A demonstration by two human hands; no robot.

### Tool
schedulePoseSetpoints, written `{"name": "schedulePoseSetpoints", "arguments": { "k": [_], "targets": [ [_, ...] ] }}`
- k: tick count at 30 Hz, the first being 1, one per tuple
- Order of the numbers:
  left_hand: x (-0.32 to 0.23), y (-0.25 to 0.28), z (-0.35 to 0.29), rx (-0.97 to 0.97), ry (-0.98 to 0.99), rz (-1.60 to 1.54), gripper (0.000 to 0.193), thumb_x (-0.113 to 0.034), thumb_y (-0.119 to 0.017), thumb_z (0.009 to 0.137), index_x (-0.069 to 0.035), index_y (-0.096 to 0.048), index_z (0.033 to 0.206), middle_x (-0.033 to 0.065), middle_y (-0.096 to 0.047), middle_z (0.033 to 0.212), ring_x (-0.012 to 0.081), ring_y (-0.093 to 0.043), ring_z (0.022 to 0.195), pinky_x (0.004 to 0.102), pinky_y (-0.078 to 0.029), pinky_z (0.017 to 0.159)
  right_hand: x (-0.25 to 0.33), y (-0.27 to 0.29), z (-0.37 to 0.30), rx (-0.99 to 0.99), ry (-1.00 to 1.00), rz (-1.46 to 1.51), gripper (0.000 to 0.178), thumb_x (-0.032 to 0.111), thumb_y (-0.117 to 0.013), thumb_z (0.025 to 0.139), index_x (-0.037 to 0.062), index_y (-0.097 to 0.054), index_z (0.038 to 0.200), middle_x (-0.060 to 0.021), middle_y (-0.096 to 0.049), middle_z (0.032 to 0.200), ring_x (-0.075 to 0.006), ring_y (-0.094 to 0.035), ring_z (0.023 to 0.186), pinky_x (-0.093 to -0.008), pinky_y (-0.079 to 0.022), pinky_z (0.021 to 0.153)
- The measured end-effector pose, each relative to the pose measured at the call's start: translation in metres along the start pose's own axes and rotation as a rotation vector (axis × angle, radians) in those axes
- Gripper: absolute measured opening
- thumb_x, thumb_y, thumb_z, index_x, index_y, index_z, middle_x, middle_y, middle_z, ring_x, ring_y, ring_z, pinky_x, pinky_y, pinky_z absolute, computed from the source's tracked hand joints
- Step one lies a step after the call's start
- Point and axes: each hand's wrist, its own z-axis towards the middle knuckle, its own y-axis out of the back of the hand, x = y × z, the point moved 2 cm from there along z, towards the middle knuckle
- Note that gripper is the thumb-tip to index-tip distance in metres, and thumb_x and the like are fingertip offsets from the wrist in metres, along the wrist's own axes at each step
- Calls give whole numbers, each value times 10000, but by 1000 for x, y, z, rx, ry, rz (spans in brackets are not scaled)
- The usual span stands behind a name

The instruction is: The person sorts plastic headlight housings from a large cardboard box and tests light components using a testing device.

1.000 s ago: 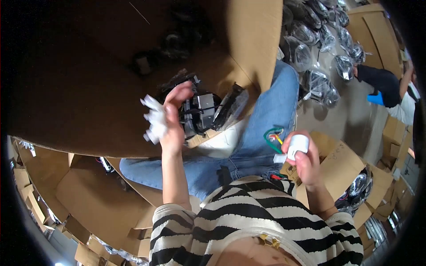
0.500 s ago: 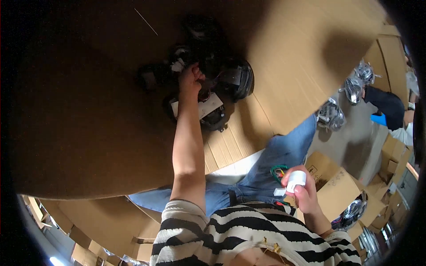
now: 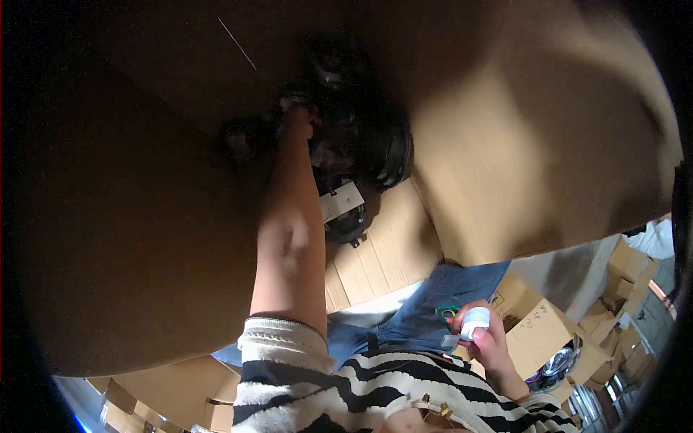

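My left arm reaches deep into a large cardboard box (image 3: 382,267). In its shadow my left hand (image 3: 299,123) has its fingers curled among several black rounded parts (image 3: 393,155); what they grip is hidden in the dark. A pale flat strip (image 3: 341,202) lies across the nearest black part (image 3: 346,227), beside my forearm. Outside the box, near my lap, my right hand (image 3: 492,345) is closed around a small white roll (image 3: 476,320). A short whitish piece (image 3: 450,340) sticks out next to the roll.
Green looped wire (image 3: 445,312) shows beside my right hand. An open carton (image 3: 538,332) stands to the right, with a plastic-wrapped bundle (image 3: 554,366) by it. More cartons (image 3: 610,310) fill the right edge. Another box (image 3: 170,393) lies at the lower left.
My left arm reaches further into the box, its hand now in deeper shadow. The view has shifted, and the box's right wall covers the co-worker and bundles on the floor. My right hand keeps the roll.
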Motion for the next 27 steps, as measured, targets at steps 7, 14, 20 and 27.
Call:
{"name": "schedulePoseSetpoints", "arguments": {
  "k": [7,14,20,27],
  "targets": [
    [-16,3,-13,110,140,-1188,165,-170,-484,761,-17,-540,734,87,-476,638,182,-407,473,345,-372,426,5,-7,10,-79,-50,-78,432,398,-499,684,10,-419,856,-63,-471,686,-66,-410,531,-175,-333,462],
    [-50,25,-169,-534,-185,-834,194,-207,-503,763,-16,-538,774,71,-535,661,198,-493,555,347,-401,485,2,-10,8,38,-29,-111,284,231,-451,733,16,-407,914,-43,-465,752,-76,-428,638,-196,-361,548],
    [-36,35,-241,-690,-429,-516,193,-197,-506,764,-12,-547,730,109,-568,744,191,-554,667,320,-418,567,-3,-16,-2,41,-47,-148,282,221,-452,727,14,-405,913,-45,-467,762,-76,-431,639,-192,-365,535],
    [-29,63,-316,-436,-182,-777,164,-165,-524,748,-12,-559,700,34,-570,601,109,-527,587,239,-385,528,-16,-25,-26,92,40,-123,257,164,-435,735,-5,-391,925,-61,-463,789,-83,-438,676,-189,-379,557]
  ]
}}
